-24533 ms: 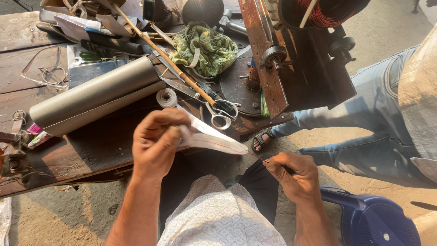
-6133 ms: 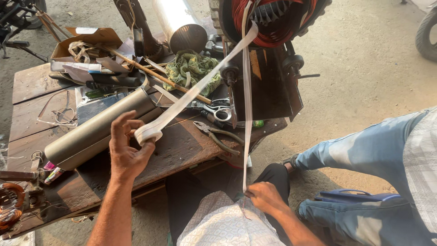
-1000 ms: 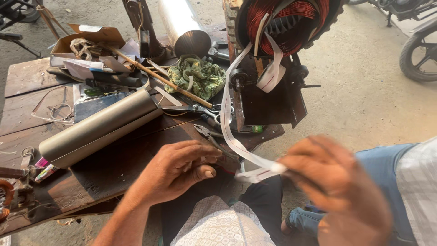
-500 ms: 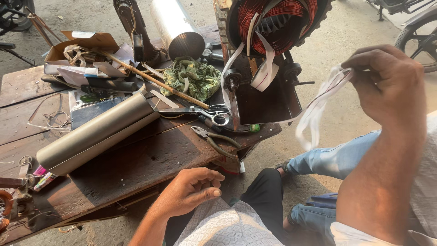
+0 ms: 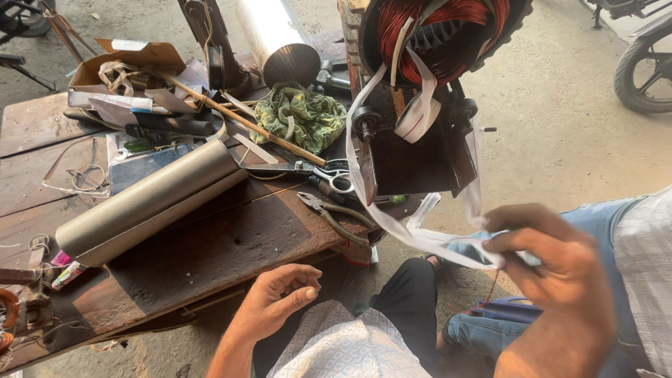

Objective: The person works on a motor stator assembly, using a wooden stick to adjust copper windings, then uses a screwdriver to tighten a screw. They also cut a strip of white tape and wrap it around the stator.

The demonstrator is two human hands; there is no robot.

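White cloth tape (image 5: 392, 224) runs from the copper-wound stator (image 5: 441, 38) at the top of the head view down to the right hand (image 5: 553, 269), which pinches its bunched lower end between thumb and curled fingers; the grip is closed on the tape, and the exact fingertip contact is hidden by the hand's back. From the winding the strip drops along the left side of the dark mounting stand (image 5: 413, 157), then sweeps right in a shallow curve, so its long axis runs from upper left to lower right, the held end pointing toward the person's lap. It hangs with some slack, judged to be held away from the bench so that it does not snag on the tools. A second short loop of tape (image 5: 420, 115) hangs from the stator face.

Left hand (image 5: 280, 294) rests near the edge of the wooden bench (image 5: 210, 259), fingers loosely curled, thumb against the forefinger, holding nothing visible.

On the bench lie pliers (image 5: 336, 213) and scissors (image 5: 315, 169), both just beside the stand, apparently kept within reach. A long grey roll (image 5: 150, 203) lies diagonally across the boards, a green patterned rag (image 5: 301, 115) behind it, and a thin wooden stick (image 5: 238, 119) crosses above.
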